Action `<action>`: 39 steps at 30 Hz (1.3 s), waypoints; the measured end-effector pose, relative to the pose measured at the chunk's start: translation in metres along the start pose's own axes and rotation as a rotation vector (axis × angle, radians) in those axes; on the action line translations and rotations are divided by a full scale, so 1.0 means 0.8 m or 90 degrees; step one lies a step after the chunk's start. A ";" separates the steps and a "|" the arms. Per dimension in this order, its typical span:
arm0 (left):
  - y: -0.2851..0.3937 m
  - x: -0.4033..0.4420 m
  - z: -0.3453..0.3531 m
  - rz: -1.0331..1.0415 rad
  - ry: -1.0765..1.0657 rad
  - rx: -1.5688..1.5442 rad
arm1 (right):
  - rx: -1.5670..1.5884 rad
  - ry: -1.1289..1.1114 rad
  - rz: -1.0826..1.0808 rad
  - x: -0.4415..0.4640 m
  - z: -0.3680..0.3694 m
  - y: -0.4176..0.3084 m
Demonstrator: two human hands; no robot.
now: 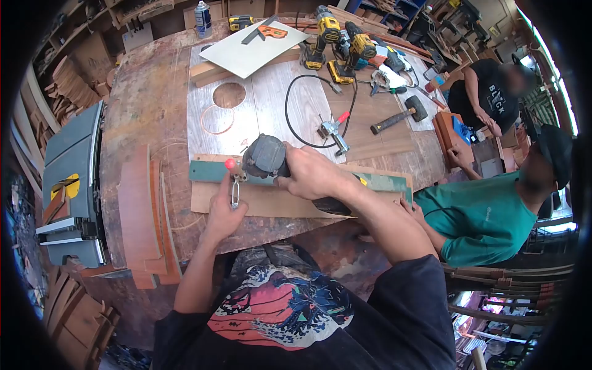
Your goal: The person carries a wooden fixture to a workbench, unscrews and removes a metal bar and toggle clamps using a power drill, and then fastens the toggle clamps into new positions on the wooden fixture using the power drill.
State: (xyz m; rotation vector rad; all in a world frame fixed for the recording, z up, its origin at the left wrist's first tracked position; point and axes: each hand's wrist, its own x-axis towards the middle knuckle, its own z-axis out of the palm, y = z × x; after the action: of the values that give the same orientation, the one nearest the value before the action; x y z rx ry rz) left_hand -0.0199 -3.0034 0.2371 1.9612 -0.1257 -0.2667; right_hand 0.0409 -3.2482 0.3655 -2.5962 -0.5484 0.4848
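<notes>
My right hand (311, 172) is wrapped round a black power tool (265, 155) with a rounded, dusty head; its exact kind is unclear. The tool is over a long green strip (209, 172) that lies on a wooden board (203, 200) along the table's near edge. My left hand (223, 213) is closed at a metal toggle clamp (235, 192) with a red tip, just left of the tool. Part of the clamp is hidden by the fingers. A second toggle clamp (333, 132) with a red handle lies loose beyond my right hand.
On the table (142, 92) are a white panel (253, 52) with an orange square (268, 31), yellow drills (324, 37), a mallet (401, 116), a black cable (287, 111) and curved wood strips (140, 209). A table saw (71, 166) stands left; two people (481, 216) are at the right.
</notes>
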 end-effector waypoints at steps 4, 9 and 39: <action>0.002 0.002 -0.001 -0.015 -0.005 0.033 | 0.001 -0.049 0.027 -0.004 -0.016 -0.014; 0.005 0.001 -0.001 -0.048 -0.028 0.027 | -0.002 -0.046 0.001 -0.003 -0.019 -0.014; 0.008 0.003 0.005 0.014 0.005 -0.007 | -0.033 -0.073 0.013 0.011 -0.019 -0.021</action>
State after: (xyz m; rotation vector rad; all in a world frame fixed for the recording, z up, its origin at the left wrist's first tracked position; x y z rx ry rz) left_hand -0.0182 -3.0099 0.2414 1.9491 -0.1407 -0.2452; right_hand 0.0503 -3.2357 0.3842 -2.6372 -0.5796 0.6382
